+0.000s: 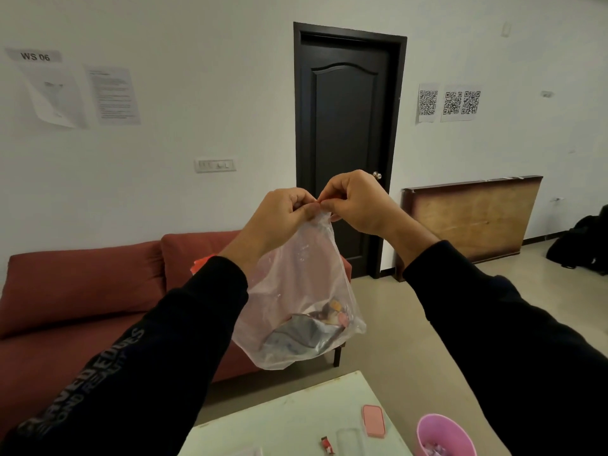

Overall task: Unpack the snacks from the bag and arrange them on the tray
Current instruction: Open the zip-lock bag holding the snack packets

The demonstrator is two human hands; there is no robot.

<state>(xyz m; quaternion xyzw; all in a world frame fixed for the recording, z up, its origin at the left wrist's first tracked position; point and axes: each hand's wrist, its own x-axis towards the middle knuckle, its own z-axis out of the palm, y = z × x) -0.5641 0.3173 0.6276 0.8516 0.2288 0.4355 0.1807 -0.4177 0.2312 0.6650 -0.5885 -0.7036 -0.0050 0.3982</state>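
Observation:
A clear plastic bag (296,291) hangs in the air in front of me, above the table's far edge. Several snack packets (306,330) lie bunched at its bottom, dark and silver with some orange and pink. My left hand (283,215) pinches the bag's gathered top. My right hand (358,202) pinches the same top from the other side, fingertips touching the left hand's; something small and red shows between them. No tray is clearly in view.
A white table (296,419) lies below with a pink phone-like case (373,420), a small red wrapper (327,445), a clear item (348,439) and a pink cup (441,436). A red sofa (82,291) stands left, a dark door (345,143) behind.

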